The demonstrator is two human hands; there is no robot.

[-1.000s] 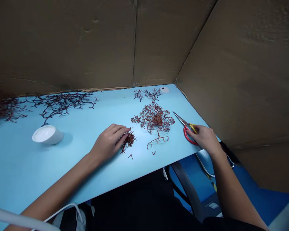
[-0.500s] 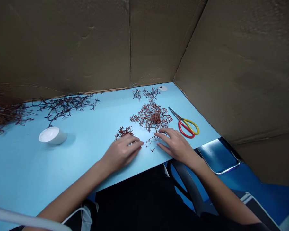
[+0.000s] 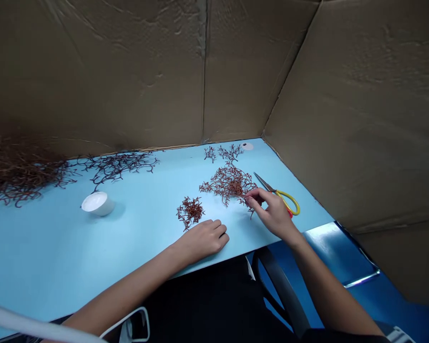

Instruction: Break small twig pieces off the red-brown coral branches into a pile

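My right hand [image 3: 268, 209] sits at the lower right edge of a large tangle of dried red-brown branching twigs [image 3: 228, 183], with thumb and forefinger pinched on a twig at its edge. Just behind that hand lie scissors with red and yellow handles [image 3: 289, 201], blades pointing to the far left. My left hand [image 3: 203, 239] rests on the blue table [image 3: 139, 228] with curled fingers, holding nothing. It lies just in front of a small heap of short cut red-brown twigs [image 3: 190, 212].
Two small sprigs [image 3: 225, 153] lie near the far edge, beside a white disc [image 3: 247, 146]. To the left stand a white cup [image 3: 97, 203], dark branches [image 3: 117, 166] and a heap of brown twigs [image 3: 17, 174]. Cardboard walls [image 3: 128, 81] enclose the table's back and right.
My right hand has moved from the table's front to the big tangle. My left hand has moved right. The arched twig piece in front is no longer visible.
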